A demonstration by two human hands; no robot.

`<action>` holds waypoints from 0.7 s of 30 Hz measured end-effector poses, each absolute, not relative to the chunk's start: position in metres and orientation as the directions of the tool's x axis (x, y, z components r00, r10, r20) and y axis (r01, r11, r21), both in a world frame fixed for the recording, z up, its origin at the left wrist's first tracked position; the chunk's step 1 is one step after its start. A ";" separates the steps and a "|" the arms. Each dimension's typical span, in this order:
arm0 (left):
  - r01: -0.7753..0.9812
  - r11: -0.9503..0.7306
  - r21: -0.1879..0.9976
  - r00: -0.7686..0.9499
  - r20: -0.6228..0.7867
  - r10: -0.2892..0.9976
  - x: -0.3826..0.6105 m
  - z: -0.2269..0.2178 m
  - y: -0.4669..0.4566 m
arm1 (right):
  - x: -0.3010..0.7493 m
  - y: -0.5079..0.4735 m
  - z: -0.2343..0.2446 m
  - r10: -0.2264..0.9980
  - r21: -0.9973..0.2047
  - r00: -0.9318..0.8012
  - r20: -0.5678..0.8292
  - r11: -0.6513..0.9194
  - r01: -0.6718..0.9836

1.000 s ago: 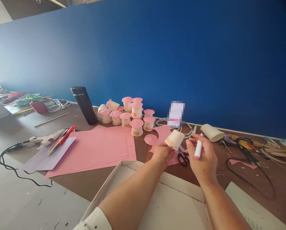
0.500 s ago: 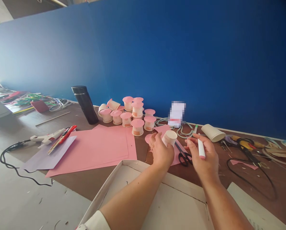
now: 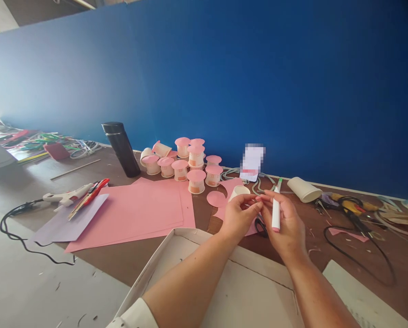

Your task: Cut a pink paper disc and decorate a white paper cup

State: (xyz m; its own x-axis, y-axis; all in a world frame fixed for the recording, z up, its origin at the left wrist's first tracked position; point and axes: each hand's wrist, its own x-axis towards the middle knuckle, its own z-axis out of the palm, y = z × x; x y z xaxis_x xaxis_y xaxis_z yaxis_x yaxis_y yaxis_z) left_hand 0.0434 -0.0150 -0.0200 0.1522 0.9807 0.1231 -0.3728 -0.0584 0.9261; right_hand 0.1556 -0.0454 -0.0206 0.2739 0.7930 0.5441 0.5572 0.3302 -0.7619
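My left hand [image 3: 238,217] is closed around a small white paper cup [image 3: 239,191], held just above the brown table. My right hand [image 3: 281,224] grips a white marker with a pink end [image 3: 276,213], and its fingertips touch those of the left hand. Beside the cup lie a pink paper circle [image 3: 216,198] and a pink paper scrap. Black scissors [image 3: 260,226] are partly hidden behind my hands.
Several pink-topped paper cups [image 3: 186,164] cluster near the blue wall, beside a black flask [image 3: 121,149]. Pink paper sheets [image 3: 142,210], a glue gun [image 3: 67,197], a lying cup [image 3: 304,189], cables [image 3: 357,218] and an open cardboard box [image 3: 190,255] surround my hands.
My left hand turned the cup from showing its side to upright and lower. My right hand moved left with the marker until the fingertips met.
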 end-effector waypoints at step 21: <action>-0.787 0.355 0.504 0.331 -0.140 0.933 0.024 -0.010 -0.002 | 0.150 -0.058 -0.010 0.718 -0.724 0.303 0.627 0.395 0.565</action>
